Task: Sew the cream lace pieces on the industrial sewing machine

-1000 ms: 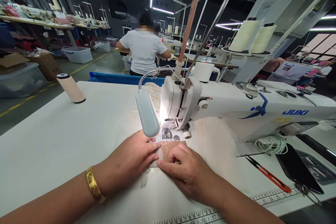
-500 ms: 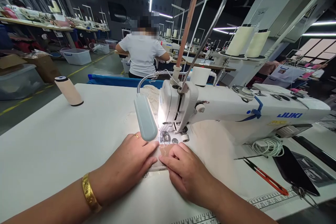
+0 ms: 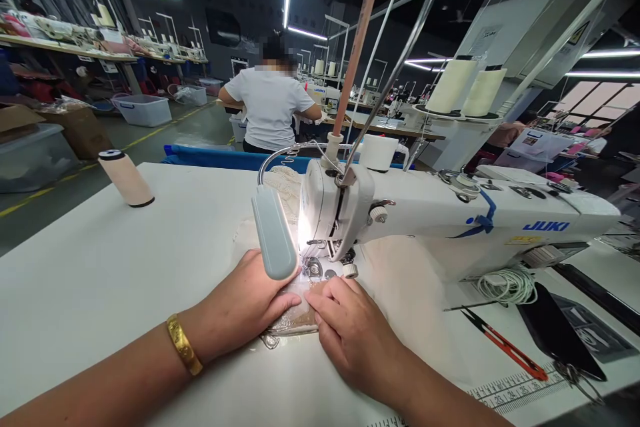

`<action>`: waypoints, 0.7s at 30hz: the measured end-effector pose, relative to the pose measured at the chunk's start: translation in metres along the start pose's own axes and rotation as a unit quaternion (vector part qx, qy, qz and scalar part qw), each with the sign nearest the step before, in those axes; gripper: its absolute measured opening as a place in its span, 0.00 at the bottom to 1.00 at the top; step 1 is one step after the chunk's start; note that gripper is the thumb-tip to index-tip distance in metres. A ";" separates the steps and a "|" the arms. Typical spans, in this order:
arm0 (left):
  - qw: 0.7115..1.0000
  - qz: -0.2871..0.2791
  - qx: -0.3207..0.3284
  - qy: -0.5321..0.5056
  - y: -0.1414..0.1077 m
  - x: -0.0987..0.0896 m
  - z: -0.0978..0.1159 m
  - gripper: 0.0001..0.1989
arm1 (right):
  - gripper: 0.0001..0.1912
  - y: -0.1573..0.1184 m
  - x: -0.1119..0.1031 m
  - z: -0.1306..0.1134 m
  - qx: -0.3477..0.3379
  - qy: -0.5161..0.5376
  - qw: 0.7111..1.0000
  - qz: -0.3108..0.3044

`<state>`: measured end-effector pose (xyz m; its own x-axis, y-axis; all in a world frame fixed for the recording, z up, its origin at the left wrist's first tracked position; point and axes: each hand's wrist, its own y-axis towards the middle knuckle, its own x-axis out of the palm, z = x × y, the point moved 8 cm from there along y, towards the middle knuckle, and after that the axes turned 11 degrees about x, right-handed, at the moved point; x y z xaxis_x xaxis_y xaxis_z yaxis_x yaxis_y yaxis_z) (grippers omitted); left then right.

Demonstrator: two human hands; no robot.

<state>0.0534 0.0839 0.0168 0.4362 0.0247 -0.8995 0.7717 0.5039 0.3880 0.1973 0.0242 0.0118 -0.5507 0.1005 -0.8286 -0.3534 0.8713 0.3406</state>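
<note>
A white JUKI sewing machine [image 3: 395, 200] stands before me, its lit needle area partly behind a grey lamp head [image 3: 274, 233]. My left hand [image 3: 255, 297] lies flat on pale sheer fabric [image 3: 287, 317] left of the presser foot, thumb apart. The lamp hides some of its fingertips. Just in front of the foot, my right hand [image 3: 347, 320] has its fingers curled, thumb and forefinger pinching the fabric. Lace [image 3: 283, 183] lies bunched behind the needle area, and more sheer cloth spreads to the right under the machine arm.
On the table's left stands a peach thread cone [image 3: 126, 178]. Orange-handled thread snips [image 3: 505, 345], a black phone-like slab [image 3: 560, 330] and coiled pale cord [image 3: 507, 287] lie at right. A printed ruler [image 3: 515, 383] runs along the front edge. A person [image 3: 273, 107] sits ahead.
My left hand has slid forward beneath the lamp, with its wrist shifted right. My right hand stays at the fabric. More of the fabric's front edge shows between my hands. The view has shifted slightly.
</note>
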 end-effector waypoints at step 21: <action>0.998 -0.053 -0.023 -0.025 0.005 -0.009 0.009 0.05 | 0.16 -0.001 0.001 -0.004 -0.014 -0.005 1.000 0.013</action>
<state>0.0574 0.0784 0.0284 0.3767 -0.0731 -0.9234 0.7926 0.5413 0.2805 0.1938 0.0211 0.0122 -0.5518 0.1285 -0.8240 -0.3600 0.8545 0.3743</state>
